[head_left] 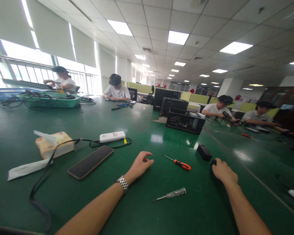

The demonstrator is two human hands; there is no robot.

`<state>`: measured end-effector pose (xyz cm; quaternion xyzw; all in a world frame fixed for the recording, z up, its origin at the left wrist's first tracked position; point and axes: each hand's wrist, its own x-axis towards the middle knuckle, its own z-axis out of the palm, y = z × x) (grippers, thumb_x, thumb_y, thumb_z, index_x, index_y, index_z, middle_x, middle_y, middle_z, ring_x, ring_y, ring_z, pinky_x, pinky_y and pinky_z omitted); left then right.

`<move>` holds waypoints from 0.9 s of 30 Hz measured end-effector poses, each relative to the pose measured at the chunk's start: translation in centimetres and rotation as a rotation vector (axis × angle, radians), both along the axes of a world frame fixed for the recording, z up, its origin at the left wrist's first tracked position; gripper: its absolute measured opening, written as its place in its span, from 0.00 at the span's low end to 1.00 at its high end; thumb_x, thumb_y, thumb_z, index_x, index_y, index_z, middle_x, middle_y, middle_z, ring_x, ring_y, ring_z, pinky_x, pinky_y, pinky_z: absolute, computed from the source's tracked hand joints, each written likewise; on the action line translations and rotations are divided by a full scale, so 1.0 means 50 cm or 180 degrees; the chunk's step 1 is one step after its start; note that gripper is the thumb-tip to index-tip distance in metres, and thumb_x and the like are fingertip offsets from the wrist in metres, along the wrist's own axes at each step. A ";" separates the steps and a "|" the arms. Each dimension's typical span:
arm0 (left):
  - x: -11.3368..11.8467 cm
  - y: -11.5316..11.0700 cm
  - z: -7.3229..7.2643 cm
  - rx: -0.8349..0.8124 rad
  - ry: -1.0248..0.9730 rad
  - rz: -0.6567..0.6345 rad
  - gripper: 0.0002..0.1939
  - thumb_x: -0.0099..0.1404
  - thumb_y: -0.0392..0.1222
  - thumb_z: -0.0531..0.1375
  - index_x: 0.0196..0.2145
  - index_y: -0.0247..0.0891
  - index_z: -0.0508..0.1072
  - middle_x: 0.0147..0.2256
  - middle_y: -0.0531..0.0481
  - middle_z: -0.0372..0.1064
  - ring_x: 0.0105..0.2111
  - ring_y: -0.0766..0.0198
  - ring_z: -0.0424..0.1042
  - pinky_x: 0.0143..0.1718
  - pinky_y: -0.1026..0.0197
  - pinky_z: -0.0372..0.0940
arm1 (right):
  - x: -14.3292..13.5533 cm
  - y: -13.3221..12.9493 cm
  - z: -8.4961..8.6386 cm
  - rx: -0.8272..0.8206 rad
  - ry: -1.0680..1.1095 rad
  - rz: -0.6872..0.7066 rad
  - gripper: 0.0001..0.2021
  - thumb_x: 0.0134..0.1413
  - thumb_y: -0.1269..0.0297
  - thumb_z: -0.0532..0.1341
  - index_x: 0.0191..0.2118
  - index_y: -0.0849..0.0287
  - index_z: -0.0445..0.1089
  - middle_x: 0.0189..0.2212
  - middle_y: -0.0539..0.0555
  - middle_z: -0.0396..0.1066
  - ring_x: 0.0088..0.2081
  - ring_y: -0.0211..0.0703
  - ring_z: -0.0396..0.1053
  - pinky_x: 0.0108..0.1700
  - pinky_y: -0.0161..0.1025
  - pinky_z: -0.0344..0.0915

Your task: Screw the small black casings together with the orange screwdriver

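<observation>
My left hand (139, 165) hovers over or rests on the green table with fingers loosely curled and apart, nothing between them. My right hand (224, 171) has its fingers closed on a small black object (213, 163), mostly hidden, whose kind I cannot make out. Just beyond it stands a black box-shaped block (204, 152). Between my hands lies an orange-and-black screwdriver (182, 164), its shaft pointing left. Closer to me is a screwdriver with a clear handle (175, 193). Left of my left hand lies a dark-screened phone (91, 162).
A tissue pack (63, 147), a white power strip (112, 136) and a black cable (40, 179) lie at left. Black computer cases (185, 124) stand ahead. A green basket (50, 101) of cables sits far left. Several people work around the table (127, 215).
</observation>
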<state>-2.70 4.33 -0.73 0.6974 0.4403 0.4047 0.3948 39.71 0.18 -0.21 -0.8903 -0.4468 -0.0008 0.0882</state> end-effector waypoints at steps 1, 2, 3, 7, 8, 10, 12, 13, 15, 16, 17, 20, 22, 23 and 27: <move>0.000 0.000 0.000 0.0012 0.0017 -0.0002 0.20 0.59 0.49 0.60 0.47 0.36 0.70 0.36 0.48 0.67 0.36 0.58 0.70 0.37 0.57 0.66 | -0.004 0.001 -0.002 -0.0007 -0.0042 -0.0028 0.25 0.60 0.58 0.45 0.60 0.58 0.58 0.55 0.67 0.63 0.51 0.63 0.68 0.46 0.58 0.64; 0.000 -0.001 0.001 0.0015 0.0034 -0.0003 0.20 0.59 0.49 0.60 0.47 0.37 0.70 0.36 0.48 0.67 0.36 0.58 0.70 0.37 0.57 0.66 | -0.008 0.002 -0.003 -0.0012 -0.0084 -0.0044 0.24 0.60 0.58 0.45 0.60 0.59 0.59 0.54 0.68 0.64 0.50 0.64 0.68 0.45 0.59 0.64; 0.000 -0.002 0.002 0.0011 0.0049 -0.0007 0.20 0.59 0.49 0.60 0.47 0.37 0.70 0.36 0.49 0.68 0.35 0.58 0.70 0.37 0.57 0.66 | -0.011 0.002 -0.004 -0.0014 -0.0127 -0.0050 0.24 0.60 0.58 0.45 0.59 0.59 0.59 0.53 0.68 0.64 0.50 0.66 0.67 0.46 0.60 0.63; 0.000 -0.008 0.008 0.0034 0.0070 -0.0045 0.20 0.59 0.49 0.60 0.46 0.36 0.70 0.38 0.47 0.68 0.36 0.57 0.71 0.37 0.57 0.67 | -0.016 0.000 -0.006 0.0010 -0.0225 -0.0004 0.28 0.59 0.50 0.48 0.60 0.59 0.58 0.56 0.68 0.61 0.54 0.70 0.63 0.47 0.63 0.60; 0.000 -0.009 0.009 0.0061 0.0069 -0.0054 0.19 0.59 0.48 0.60 0.46 0.36 0.70 0.38 0.47 0.68 0.37 0.57 0.71 0.37 0.57 0.67 | -0.016 0.000 -0.006 0.0022 -0.0208 0.0000 0.29 0.59 0.49 0.48 0.61 0.59 0.57 0.56 0.68 0.61 0.54 0.69 0.62 0.47 0.62 0.61; 0.001 -0.011 0.011 0.0117 0.0082 -0.0076 0.18 0.59 0.47 0.60 0.45 0.36 0.71 0.39 0.46 0.68 0.38 0.57 0.70 0.38 0.57 0.67 | -0.012 0.000 -0.006 0.0041 -0.0125 -0.0029 0.30 0.59 0.48 0.46 0.62 0.58 0.55 0.56 0.68 0.61 0.53 0.67 0.64 0.45 0.59 0.64; 0.001 -0.012 0.012 0.0156 0.0112 -0.0102 0.18 0.59 0.47 0.60 0.45 0.35 0.71 0.39 0.46 0.68 0.38 0.57 0.70 0.39 0.57 0.67 | -0.003 0.000 -0.002 0.0046 -0.0012 -0.0075 0.29 0.60 0.49 0.44 0.63 0.57 0.56 0.55 0.67 0.64 0.50 0.64 0.68 0.42 0.56 0.66; 0.001 -0.012 0.011 0.0166 0.0127 -0.0107 0.18 0.59 0.47 0.60 0.44 0.35 0.71 0.39 0.46 0.68 0.38 0.56 0.70 0.39 0.57 0.67 | 0.004 0.000 0.000 0.0039 0.0045 -0.0081 0.28 0.60 0.50 0.44 0.62 0.56 0.57 0.53 0.66 0.66 0.48 0.63 0.69 0.41 0.55 0.67; 0.001 -0.011 0.010 0.0166 0.0146 -0.0108 0.17 0.59 0.46 0.60 0.44 0.36 0.71 0.39 0.46 0.68 0.38 0.57 0.71 0.38 0.57 0.67 | 0.019 0.000 0.008 -0.0001 0.0147 -0.0054 0.26 0.59 0.51 0.47 0.60 0.53 0.60 0.49 0.64 0.71 0.44 0.59 0.72 0.39 0.51 0.68; 0.001 -0.010 0.009 0.0162 0.0149 -0.0102 0.17 0.59 0.46 0.60 0.44 0.36 0.71 0.39 0.46 0.69 0.38 0.57 0.71 0.38 0.57 0.67 | 0.026 0.002 0.013 -0.0034 0.0188 -0.0024 0.25 0.59 0.51 0.48 0.59 0.53 0.61 0.48 0.63 0.72 0.43 0.57 0.73 0.38 0.49 0.68; 0.001 -0.009 0.008 0.0158 0.0151 -0.0101 0.17 0.59 0.46 0.60 0.44 0.36 0.71 0.39 0.47 0.69 0.37 0.57 0.71 0.38 0.57 0.67 | 0.031 0.004 0.017 -0.0076 0.0219 0.0008 0.25 0.58 0.52 0.50 0.58 0.52 0.62 0.46 0.62 0.73 0.42 0.56 0.74 0.38 0.48 0.68; 0.000 -0.008 0.006 0.0172 0.0150 -0.0104 0.16 0.59 0.46 0.60 0.43 0.37 0.72 0.38 0.47 0.69 0.37 0.56 0.71 0.38 0.57 0.67 | 0.032 0.015 0.025 -0.0213 0.0235 0.0065 0.24 0.56 0.54 0.52 0.58 0.53 0.63 0.45 0.62 0.73 0.41 0.57 0.74 0.38 0.48 0.68; 0.000 -0.009 0.006 0.0186 0.0150 -0.0105 0.15 0.59 0.46 0.60 0.43 0.37 0.72 0.38 0.47 0.70 0.37 0.57 0.70 0.38 0.57 0.67 | 0.019 0.025 0.024 -0.0288 0.0187 0.0014 0.23 0.57 0.58 0.51 0.57 0.56 0.63 0.45 0.66 0.73 0.42 0.61 0.73 0.37 0.51 0.68; 0.000 -0.009 0.006 0.0186 0.0155 -0.0103 0.15 0.59 0.46 0.60 0.42 0.37 0.72 0.38 0.47 0.69 0.37 0.57 0.70 0.38 0.57 0.67 | 0.010 0.029 0.021 -0.0315 0.0154 -0.0031 0.23 0.57 0.59 0.50 0.56 0.59 0.64 0.45 0.69 0.72 0.43 0.64 0.73 0.37 0.53 0.67; 0.001 -0.011 0.007 0.0174 0.0203 -0.0092 0.15 0.59 0.46 0.60 0.42 0.37 0.72 0.37 0.48 0.69 0.36 0.57 0.71 0.38 0.57 0.67 | -0.017 0.031 0.008 -0.0322 0.0036 -0.0099 0.23 0.58 0.62 0.46 0.56 0.64 0.64 0.48 0.74 0.67 0.46 0.68 0.70 0.40 0.57 0.65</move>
